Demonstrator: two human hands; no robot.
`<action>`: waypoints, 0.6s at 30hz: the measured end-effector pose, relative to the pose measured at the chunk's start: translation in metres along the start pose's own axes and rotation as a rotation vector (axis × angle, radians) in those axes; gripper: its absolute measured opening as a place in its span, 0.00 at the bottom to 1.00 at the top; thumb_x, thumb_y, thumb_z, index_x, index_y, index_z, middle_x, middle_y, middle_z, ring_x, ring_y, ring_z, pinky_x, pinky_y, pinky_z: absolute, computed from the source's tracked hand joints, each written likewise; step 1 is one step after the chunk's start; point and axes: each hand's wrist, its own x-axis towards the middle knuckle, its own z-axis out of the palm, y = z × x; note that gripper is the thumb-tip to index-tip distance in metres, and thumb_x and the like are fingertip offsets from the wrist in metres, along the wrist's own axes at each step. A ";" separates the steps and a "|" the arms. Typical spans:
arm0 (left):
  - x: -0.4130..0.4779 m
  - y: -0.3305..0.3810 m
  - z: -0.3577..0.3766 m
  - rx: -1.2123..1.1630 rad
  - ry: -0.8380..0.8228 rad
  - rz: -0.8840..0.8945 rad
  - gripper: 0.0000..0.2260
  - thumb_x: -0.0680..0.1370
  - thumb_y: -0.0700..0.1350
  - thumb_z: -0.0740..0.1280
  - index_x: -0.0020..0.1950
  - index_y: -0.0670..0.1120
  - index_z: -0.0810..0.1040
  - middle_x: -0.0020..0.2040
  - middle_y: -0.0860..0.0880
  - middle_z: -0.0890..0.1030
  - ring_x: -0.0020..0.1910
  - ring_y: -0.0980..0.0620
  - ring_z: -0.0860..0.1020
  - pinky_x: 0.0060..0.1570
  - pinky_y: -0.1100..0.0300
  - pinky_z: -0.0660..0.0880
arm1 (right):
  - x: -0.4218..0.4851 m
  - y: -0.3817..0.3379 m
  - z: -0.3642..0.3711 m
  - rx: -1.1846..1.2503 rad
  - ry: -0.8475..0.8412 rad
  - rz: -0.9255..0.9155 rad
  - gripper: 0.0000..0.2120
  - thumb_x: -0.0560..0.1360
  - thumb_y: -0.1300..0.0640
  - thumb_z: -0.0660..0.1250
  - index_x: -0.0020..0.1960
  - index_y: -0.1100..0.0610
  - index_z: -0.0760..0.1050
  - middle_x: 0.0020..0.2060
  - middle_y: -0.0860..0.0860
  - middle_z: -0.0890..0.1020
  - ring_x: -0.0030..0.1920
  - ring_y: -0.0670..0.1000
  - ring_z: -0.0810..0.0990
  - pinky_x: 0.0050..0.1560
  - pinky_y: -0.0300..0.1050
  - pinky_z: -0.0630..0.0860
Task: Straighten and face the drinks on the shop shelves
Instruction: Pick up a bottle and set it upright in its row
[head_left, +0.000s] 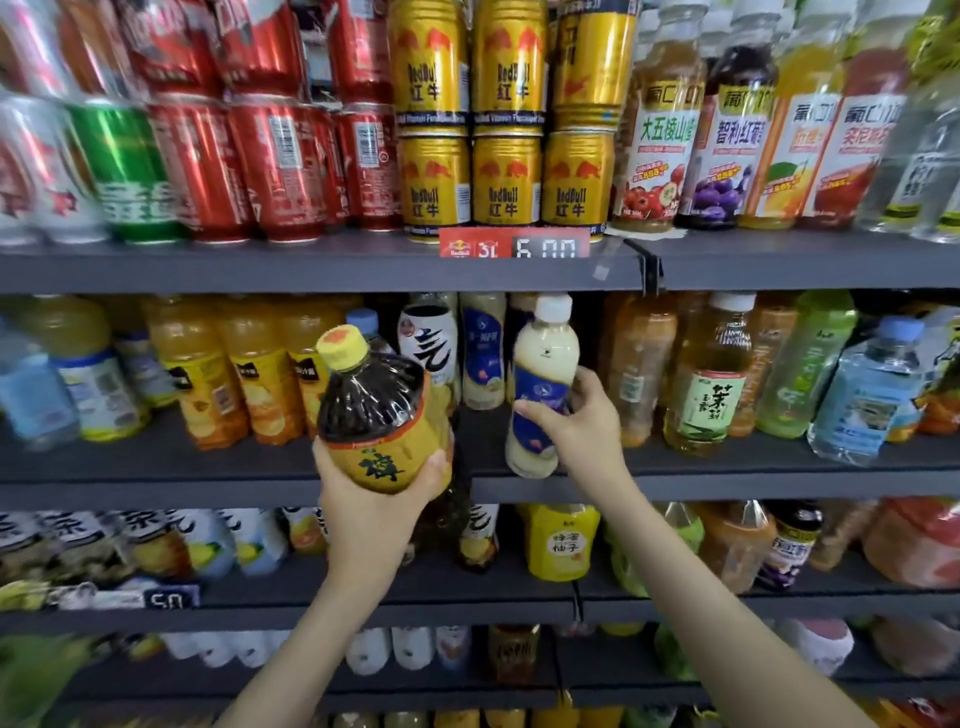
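My left hand (363, 486) grips the lower part of a dark drink bottle (382, 410) with a yellow cap and yellow label, held tilted in front of the middle shelf (156, 467). My right hand (576, 426) holds a creamy white bottle (545, 384) with a blue label and white cap, upright at the front edge of the same shelf. A second creamy bottle (483, 348) and a white-labelled dark bottle (428, 338) stand behind, between the two held bottles.
Orange juice bottles (228, 374) fill the middle shelf's left, tea bottles (706, 384) and a water bottle (872, 395) its right. Gold cans (506, 176) and red cans (280, 166) stand on the shelf above, over a price tag (514, 243). Lower shelves hold more bottles.
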 end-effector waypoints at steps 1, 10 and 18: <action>0.004 0.001 -0.009 -0.013 0.010 -0.003 0.43 0.64 0.44 0.79 0.73 0.49 0.59 0.60 0.54 0.71 0.56 0.58 0.71 0.55 0.64 0.68 | 0.007 -0.001 0.009 -0.051 -0.013 0.020 0.23 0.68 0.57 0.76 0.59 0.54 0.70 0.50 0.46 0.79 0.49 0.43 0.79 0.49 0.42 0.78; 0.027 0.008 -0.065 -0.015 -0.051 0.027 0.39 0.61 0.52 0.80 0.68 0.51 0.66 0.55 0.60 0.76 0.53 0.61 0.76 0.54 0.60 0.74 | 0.044 0.007 0.059 -0.168 -0.004 0.092 0.24 0.65 0.51 0.78 0.54 0.54 0.69 0.52 0.53 0.80 0.51 0.53 0.80 0.53 0.55 0.79; 0.015 -0.003 -0.082 0.074 -0.276 -0.036 0.38 0.63 0.53 0.79 0.68 0.52 0.64 0.50 0.64 0.74 0.49 0.64 0.76 0.44 0.71 0.71 | -0.075 -0.037 0.062 -0.016 -0.175 0.068 0.36 0.67 0.40 0.71 0.69 0.50 0.63 0.60 0.47 0.74 0.57 0.41 0.75 0.55 0.36 0.73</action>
